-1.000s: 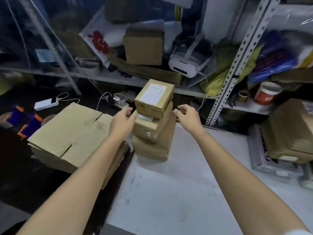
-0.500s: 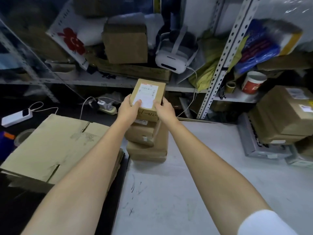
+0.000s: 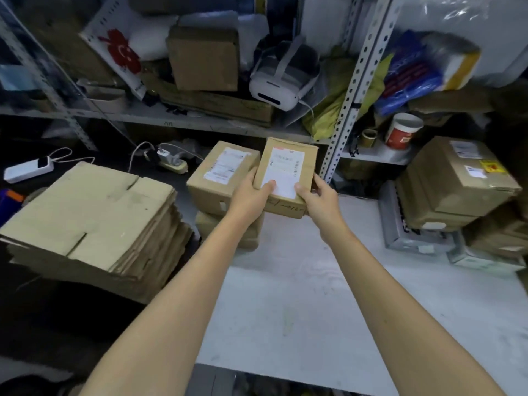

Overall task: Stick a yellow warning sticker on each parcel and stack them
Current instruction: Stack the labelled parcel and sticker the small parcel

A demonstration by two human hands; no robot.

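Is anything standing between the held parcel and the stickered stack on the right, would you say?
Nothing visible: left hand and right hand hold the parcel clear; only bare table lies toward the stack, and the shelf post stands behind.

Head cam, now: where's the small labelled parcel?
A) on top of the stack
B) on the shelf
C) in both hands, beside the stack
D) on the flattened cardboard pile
C: the left hand and right hand grip the parcel at its near corners, thumbs on top, to the right of the stack rather than on it.
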